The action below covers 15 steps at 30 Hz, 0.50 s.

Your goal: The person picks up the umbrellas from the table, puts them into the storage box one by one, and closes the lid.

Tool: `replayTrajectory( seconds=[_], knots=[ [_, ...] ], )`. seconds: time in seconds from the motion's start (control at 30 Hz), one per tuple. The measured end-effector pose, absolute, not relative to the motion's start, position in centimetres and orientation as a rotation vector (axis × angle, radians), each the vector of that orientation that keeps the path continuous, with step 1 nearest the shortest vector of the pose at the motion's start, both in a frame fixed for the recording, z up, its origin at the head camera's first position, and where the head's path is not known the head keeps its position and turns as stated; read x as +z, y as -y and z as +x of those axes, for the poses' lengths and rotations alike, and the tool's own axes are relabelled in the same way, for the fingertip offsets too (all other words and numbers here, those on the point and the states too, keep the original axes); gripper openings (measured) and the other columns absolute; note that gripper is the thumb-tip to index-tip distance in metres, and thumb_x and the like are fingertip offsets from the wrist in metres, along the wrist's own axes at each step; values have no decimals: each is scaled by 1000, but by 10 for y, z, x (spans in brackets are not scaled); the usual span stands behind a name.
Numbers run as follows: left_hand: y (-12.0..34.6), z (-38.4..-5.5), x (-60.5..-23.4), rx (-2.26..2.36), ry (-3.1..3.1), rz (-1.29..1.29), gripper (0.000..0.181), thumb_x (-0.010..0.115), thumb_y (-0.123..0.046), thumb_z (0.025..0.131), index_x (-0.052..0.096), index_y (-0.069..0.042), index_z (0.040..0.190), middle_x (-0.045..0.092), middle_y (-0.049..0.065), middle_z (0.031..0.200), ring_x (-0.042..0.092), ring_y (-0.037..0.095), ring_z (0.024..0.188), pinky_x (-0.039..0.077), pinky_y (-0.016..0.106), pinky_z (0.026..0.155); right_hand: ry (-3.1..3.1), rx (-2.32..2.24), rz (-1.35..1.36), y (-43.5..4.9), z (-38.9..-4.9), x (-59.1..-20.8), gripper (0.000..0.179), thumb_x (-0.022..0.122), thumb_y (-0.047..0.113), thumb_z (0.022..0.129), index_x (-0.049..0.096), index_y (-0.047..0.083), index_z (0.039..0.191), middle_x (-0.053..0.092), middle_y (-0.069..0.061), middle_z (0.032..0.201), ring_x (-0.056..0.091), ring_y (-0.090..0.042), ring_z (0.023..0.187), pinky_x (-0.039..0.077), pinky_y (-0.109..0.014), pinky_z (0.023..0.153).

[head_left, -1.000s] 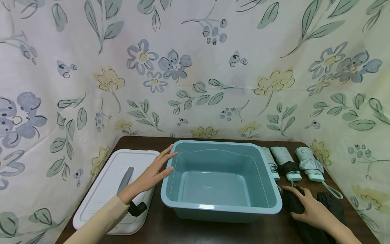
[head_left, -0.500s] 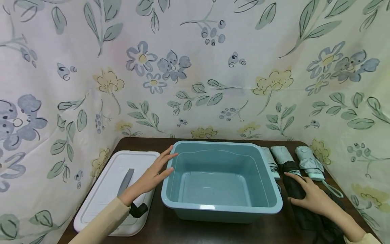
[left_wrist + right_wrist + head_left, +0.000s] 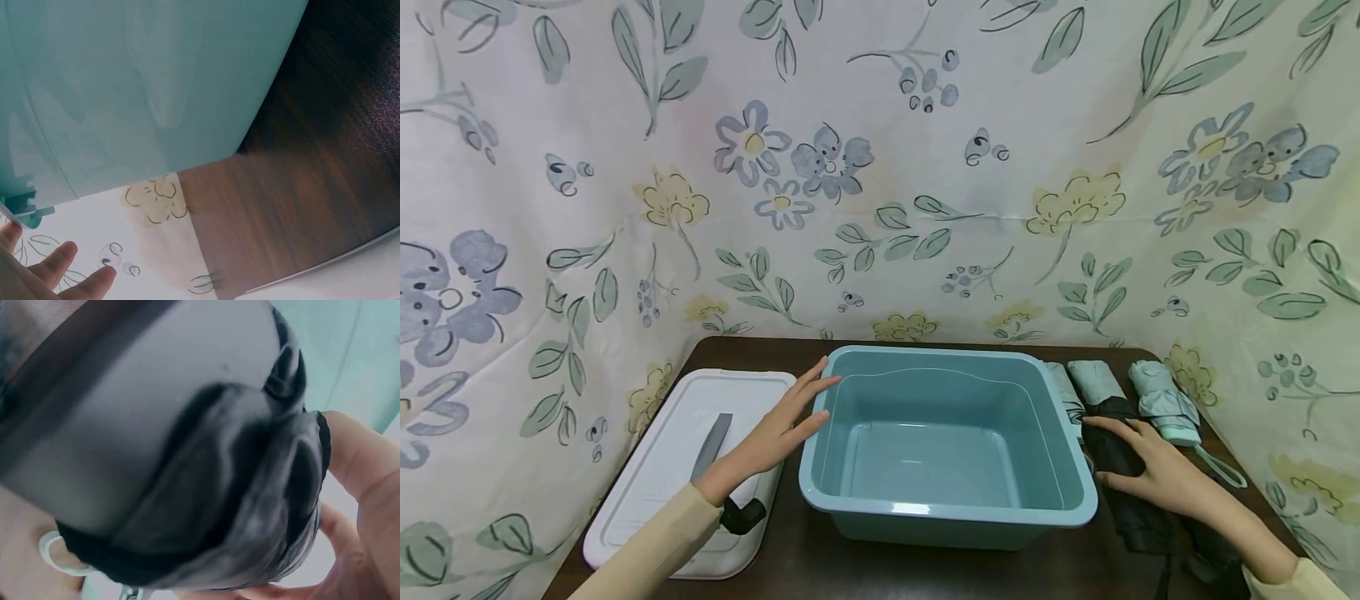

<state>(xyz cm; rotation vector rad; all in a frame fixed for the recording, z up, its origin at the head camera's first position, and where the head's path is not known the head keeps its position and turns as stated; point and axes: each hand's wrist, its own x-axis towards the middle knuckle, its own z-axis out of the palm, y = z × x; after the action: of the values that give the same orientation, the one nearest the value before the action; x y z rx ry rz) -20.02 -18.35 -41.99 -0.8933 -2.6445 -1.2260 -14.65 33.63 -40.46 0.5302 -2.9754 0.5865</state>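
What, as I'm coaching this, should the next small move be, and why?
Probably lift the folded black fabric umbrella above the rim of the rectangular teal plastic basin: the right hand grips it beside the basin, while the left hand is at the opposite rim.

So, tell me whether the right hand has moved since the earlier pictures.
Yes: judged against the blue-green tub in the head view, the right hand has moved forward, toward the floral cloth.

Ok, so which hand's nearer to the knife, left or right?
Left. The left hand is just right of the knife, at the blue basin's left rim; the right hand is across the basin, gripping a black bundle.
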Motion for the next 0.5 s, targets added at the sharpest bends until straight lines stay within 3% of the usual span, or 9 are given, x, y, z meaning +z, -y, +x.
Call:
replayTrajectory(
  seconds=[0.23,0.5],
  knots=[
    [185,-202,-422,-1224,2633,-918,49,46,-28,97,32,-34,143,7,-3,156,11,31,142,19,70,99,2972,611,524,-330,-150,-391,70,74,33,77,40,18,137,28,-38,129,41,-60,106,44,-56,59],
    [173,-180,-386,-1289,2646,-899,47,47,-12,95,37,-7,141,10,16,154,11,41,139,17,71,99,2943,608,547,-328,-154,-377,71,73,33,78,38,18,139,28,-38,130,45,-60,101,44,-58,61]
  ],
)
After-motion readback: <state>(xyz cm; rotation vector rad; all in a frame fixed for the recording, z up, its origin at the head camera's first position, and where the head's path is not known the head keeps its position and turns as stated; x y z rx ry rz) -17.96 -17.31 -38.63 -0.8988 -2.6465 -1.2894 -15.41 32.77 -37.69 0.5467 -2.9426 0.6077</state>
